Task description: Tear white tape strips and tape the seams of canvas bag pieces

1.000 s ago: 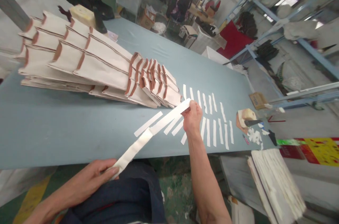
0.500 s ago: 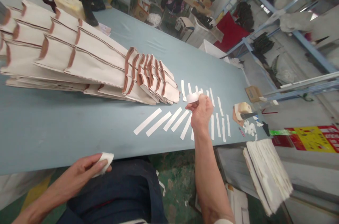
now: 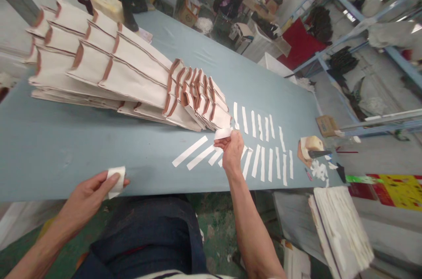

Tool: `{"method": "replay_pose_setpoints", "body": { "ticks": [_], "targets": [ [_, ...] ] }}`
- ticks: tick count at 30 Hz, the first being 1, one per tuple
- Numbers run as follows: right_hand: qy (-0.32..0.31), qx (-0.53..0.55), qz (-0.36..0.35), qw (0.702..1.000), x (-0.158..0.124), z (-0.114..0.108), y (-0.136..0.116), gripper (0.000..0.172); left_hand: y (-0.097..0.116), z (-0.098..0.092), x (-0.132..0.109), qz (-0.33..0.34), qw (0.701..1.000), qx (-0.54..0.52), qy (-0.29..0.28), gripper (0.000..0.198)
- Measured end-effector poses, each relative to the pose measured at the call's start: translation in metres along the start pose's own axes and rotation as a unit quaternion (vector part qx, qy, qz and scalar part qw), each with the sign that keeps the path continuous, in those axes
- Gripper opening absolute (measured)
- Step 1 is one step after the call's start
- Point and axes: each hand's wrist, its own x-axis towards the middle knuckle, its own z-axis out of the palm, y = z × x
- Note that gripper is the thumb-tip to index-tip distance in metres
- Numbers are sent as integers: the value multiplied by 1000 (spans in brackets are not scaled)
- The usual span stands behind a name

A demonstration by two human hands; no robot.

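Observation:
My left hand (image 3: pixel 94 189) pinches a small wad of white strips (image 3: pixel 116 181) at the table's front edge. A single white strip (image 3: pixel 223 133), bent in a curve, is gripped by my right hand (image 3: pixel 232 152), which is over the table near the end of the stacked pieces. White strips (image 3: pixel 263 163) lie spread in two rows on the blue-grey table (image 3: pixel 141 156), around and beyond that hand. To the left of it, cream fabric-like pieces with brown edges (image 3: pixel 132 81) are piled in overlapping layers. My right hand hides part of some strips.
At the table's right end sit a yellowish block with a dark tool (image 3: pixel 311 148), white scraps (image 3: pixel 319 169) and a small cardboard box (image 3: pixel 326 126). A bundle of white sheets (image 3: pixel 343 226) stands lower right. Blue metal shelving (image 3: pixel 349 10) rises at the right.
My right hand has moved left and toward me with its strip, closer to the stacked pieces. My left hand has shifted left and up, still holding the wad. The view has turned slightly.

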Motion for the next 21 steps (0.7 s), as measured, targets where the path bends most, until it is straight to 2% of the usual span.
{"method": "replay_pose_setpoints", "body": {
  "ticks": [8,16,21],
  "targets": [
    [-76,-16,30,997,7,25,52,47,2,2,-5,-55,997,-47,35,98],
    [-120,-93,-7,988,12,32,93,36,-8,0,-6,-39,997,-8,62,95],
    [-157,-169,-39,972,6,35,115,31,-11,5,-8,-11,996,24,80,91]
  ]
}}
